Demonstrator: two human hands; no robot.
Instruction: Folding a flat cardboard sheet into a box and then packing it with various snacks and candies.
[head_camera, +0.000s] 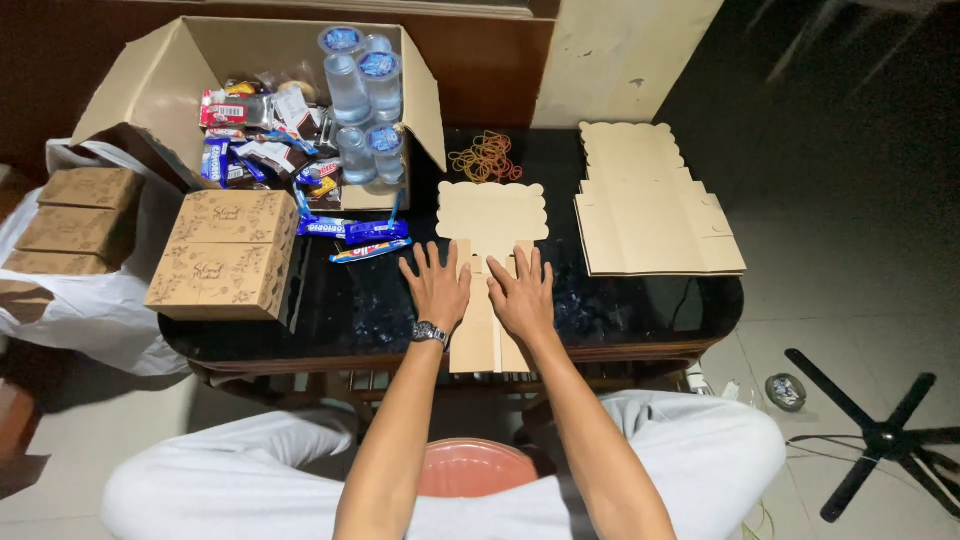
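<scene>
At the far left, off the table's left edge, three closed brown boxes are stacked on a white bag. On the table, at its left edge, two more closed patterned boxes are shown side by side. Behind them, at the back left corner, an open carton is seen filled with snack packets and sealed water cups; blue wafer packets lie just in front of it. At the middle of the front edge, a flat cardboard box blank with a scalloped flap is laid out, its near end overhanging the edge. The left hand, a wristwatch worn at its wrist, is pressed flat on the blank with fingers spread, gripping nothing. The right hand is likewise laid open and flat on the blank, just beside the left. Behind the blank, rubber bands are heaped. Toward the right edge, a stack of unfolded blanks is shown. On the floor at far right, a dark fan base is visible.
</scene>
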